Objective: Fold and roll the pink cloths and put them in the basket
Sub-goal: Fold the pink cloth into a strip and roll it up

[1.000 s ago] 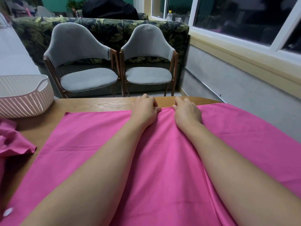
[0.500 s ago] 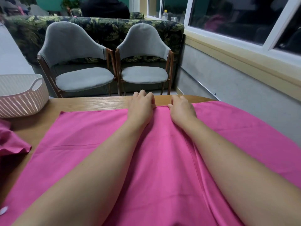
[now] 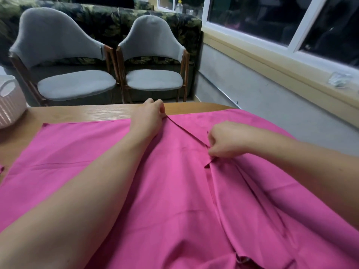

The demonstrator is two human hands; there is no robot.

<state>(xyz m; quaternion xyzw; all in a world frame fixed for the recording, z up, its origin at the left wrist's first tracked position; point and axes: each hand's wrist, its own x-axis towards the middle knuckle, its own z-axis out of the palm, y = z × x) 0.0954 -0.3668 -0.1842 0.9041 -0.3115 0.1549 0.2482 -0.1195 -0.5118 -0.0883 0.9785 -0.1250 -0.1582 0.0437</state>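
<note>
A large pink cloth (image 3: 81,152) lies spread over the wooden table (image 3: 87,112) and covers most of it. My left hand (image 3: 148,118) pinches the cloth's far edge near the middle of the table. My right hand (image 3: 226,141) pinches the same edge nearer to me and to the right, so a raised seam runs taut between the two hands. Folds and wrinkles run down the cloth below my right hand. The white slatted basket (image 3: 9,103) stands at the table's far left, partly out of frame.
Two grey padded chairs (image 3: 73,82) (image 3: 153,78) stand just beyond the table's far edge, with a leaf-patterned sofa (image 3: 108,22) behind them. A grey wall and a window sill (image 3: 272,63) run along the right. A scrap of another pink cloth (image 3: 1,168) shows at the left edge.
My right hand has drawn back toward me and to the right, pulling the cloth edge with it. The left hand stays at the far edge. The view has shifted right, so less of the basket shows.
</note>
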